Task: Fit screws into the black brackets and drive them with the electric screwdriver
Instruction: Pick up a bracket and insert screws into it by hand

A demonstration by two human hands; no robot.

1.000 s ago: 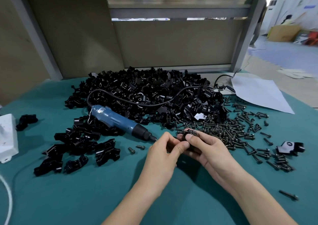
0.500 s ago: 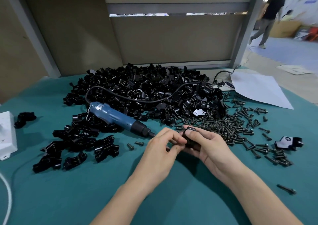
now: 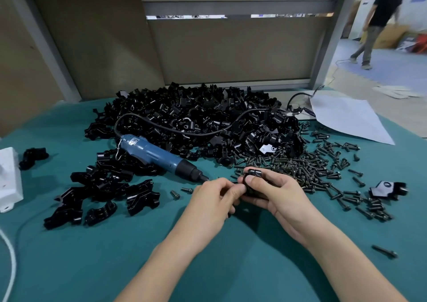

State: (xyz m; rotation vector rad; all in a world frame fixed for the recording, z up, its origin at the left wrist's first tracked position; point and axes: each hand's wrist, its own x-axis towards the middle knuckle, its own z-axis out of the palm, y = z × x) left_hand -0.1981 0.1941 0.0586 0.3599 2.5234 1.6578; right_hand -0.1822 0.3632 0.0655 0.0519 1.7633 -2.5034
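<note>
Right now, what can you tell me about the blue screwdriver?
The electric screwdriver lies on its side on the green cloth, nobody holding it. Its body is blue plastic with a label, its nose black, its metal tip pointing at the left hand. A black cord loops from its back over the brackets.

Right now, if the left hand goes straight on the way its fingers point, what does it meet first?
The black bracket gripped by the right hand; the left hand looks almost on it, depth unclear.
</note>
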